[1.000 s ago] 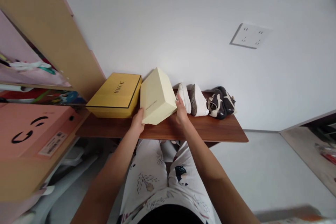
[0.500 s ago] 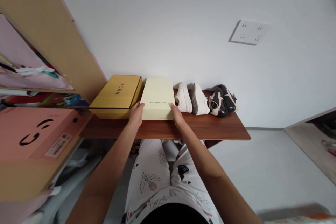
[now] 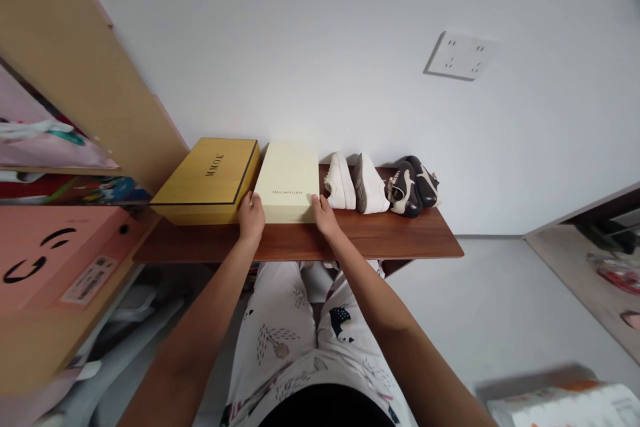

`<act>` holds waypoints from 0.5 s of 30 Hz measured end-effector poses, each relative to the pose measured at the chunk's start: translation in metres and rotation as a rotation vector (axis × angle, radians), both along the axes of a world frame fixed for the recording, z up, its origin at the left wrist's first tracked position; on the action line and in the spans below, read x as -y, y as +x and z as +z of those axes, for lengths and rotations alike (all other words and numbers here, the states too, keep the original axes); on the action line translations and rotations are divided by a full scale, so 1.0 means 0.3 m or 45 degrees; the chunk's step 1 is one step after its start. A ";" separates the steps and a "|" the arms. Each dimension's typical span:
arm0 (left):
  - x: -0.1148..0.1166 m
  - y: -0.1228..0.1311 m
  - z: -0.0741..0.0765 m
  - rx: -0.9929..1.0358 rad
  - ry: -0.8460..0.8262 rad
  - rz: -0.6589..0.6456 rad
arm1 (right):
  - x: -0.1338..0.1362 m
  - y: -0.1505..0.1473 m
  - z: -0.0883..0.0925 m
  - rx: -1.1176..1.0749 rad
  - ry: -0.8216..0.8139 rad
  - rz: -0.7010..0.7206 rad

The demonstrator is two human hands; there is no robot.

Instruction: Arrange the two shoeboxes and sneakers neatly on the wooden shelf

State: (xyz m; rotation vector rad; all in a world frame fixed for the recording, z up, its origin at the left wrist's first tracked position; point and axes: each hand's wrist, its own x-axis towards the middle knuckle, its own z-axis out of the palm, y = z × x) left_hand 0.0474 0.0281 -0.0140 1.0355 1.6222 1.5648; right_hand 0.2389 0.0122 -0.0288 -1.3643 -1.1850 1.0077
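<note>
Hands [image 3: 325,215] at cream shoebox [image 3: 287,180] front corners

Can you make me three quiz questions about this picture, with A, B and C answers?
1. Where are the left hand and right hand?
A: at two sides of the pale yellow box
B: on the floor
C: on the wall

2. How many shoes are on the wooden shelf?
A: two
B: three
C: four

3. How does the box lie?
A: on its end
B: flat
C: tipped on a corner

Answers:
1 A, the hands touch its two sides.
2 C, two white sneakers and two dark shoes.
3 B, its lettered top faces up.
</note>
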 end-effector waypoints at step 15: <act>0.174 0.522 -0.010 -0.114 0.139 -0.660 | 0.110 0.624 0.054 0.533 0.114 -0.406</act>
